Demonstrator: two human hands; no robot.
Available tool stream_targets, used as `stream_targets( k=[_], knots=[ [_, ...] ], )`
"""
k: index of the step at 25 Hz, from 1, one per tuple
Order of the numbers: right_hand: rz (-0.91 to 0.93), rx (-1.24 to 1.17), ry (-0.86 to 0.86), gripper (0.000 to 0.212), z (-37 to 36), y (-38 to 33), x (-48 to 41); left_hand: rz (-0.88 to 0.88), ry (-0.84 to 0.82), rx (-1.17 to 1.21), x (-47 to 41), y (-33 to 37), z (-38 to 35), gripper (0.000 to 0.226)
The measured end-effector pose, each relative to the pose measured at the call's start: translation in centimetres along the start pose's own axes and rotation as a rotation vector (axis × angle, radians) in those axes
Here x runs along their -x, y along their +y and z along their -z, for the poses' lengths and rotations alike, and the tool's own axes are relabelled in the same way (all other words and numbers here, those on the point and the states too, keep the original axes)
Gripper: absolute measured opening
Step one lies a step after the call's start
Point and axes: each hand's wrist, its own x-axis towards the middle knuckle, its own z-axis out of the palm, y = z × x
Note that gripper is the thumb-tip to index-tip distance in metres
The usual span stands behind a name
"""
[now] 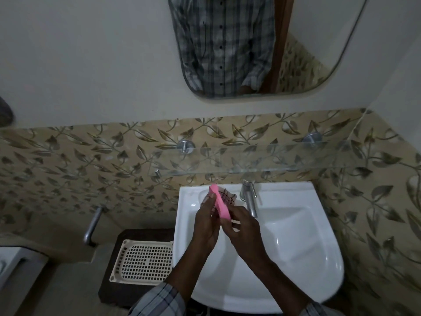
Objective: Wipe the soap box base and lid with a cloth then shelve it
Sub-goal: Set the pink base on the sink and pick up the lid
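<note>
white basin (296,252) with a chrome tap (249,199) on its rim at twelve o'clock — a glass shelf (262,157) above it; at eight o'clock a dark stand (109,289) bears a cream perforated tray (143,261).

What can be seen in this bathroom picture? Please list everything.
soap box piece: one, pink, over the sink's back left corner; base or lid, cannot tell
cloth: one, pale with dark checks, behind the pink piece
sink: one, white, centre
tap: one, chrome, back of the sink
glass shelf: one, clear, on the wall above the tap
mirror: one, above the shelf, reflecting a checked shirt
tray: one, cream, perforated, on a dark stand left of the sink
metal handle: one, grey, far left
wall tiles: many, beige, leaf pattern
left hand: one, holds the cloth against the piece
right hand: one, grips the piece's lower end
</note>
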Motion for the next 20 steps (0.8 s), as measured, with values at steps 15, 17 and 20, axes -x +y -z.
stream_targets(
  k=[15,17,20],
  knots=[
    [-0.617,0.266,0.365,0.031,15.8,13.1,-8.7,-0.168,0.267,-0.258,-3.4,-0.5,6.1,0.033],
    [-0.644,0.302,0.298,0.034,15.6,14.3,-10.6,-0.159,0.272,-0.265,-3.8,-0.4,6.1,0.035],
    [-0.557,0.561,0.176,0.028,14.6,15.4,-12.1,-0.149,0.265,-0.258,-3.5,-0.5,6.6,0.035]
  ],
)
